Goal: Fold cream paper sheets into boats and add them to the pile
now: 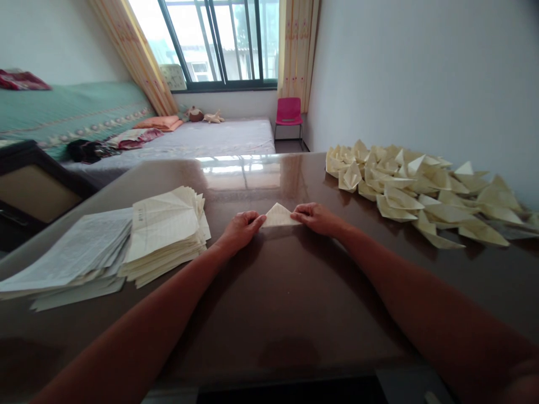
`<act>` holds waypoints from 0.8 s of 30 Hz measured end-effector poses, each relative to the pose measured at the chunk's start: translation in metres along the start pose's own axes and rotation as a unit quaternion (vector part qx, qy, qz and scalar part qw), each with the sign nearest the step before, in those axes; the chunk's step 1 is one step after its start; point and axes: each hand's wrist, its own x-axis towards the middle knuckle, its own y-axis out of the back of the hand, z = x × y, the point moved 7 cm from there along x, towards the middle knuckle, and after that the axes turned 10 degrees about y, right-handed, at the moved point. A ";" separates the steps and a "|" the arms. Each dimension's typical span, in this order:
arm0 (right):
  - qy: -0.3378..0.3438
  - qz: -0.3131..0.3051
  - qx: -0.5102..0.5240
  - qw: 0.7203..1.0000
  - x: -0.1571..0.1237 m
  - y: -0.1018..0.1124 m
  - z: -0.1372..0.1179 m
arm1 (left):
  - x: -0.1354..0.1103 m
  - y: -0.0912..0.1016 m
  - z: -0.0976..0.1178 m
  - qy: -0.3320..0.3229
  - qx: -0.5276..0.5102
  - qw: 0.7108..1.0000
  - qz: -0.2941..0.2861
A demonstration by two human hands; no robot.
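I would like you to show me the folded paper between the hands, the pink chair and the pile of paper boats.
Folded paper (278, 216): head view, middle of its face.
Chair (289, 111): head view, on the backrest.
Paper boats (422, 184): head view, on one near the pile's middle.

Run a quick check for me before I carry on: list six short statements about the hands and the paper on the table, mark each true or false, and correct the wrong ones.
1. The left hand and right hand both hold the folded paper. True.
2. The folded paper looks round. False: it shows a triangular peak.
3. Many folded paper shapes lie on the right side of the table. True.
4. The right hand is touching the folded paper shapes. False: they lie apart from it, farther right.
5. A stack of cream sheets lies left of the left hand. True.
6. The stack of cream sheets is between the hands. False: it lies to the left of both.
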 end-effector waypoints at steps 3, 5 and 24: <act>-0.001 0.001 -0.015 1.000 0.001 -0.002 -0.001 | 0.001 0.000 0.002 -0.004 0.008 1.000 0.006; -0.002 0.008 -0.026 1.000 0.003 -0.002 -0.002 | 0.001 0.000 0.002 -0.005 0.010 1.000 0.008; 0.176 -0.052 -0.047 0.982 -0.007 -0.022 -0.042 | -0.016 -0.012 0.024 -0.060 0.027 0.992 -0.108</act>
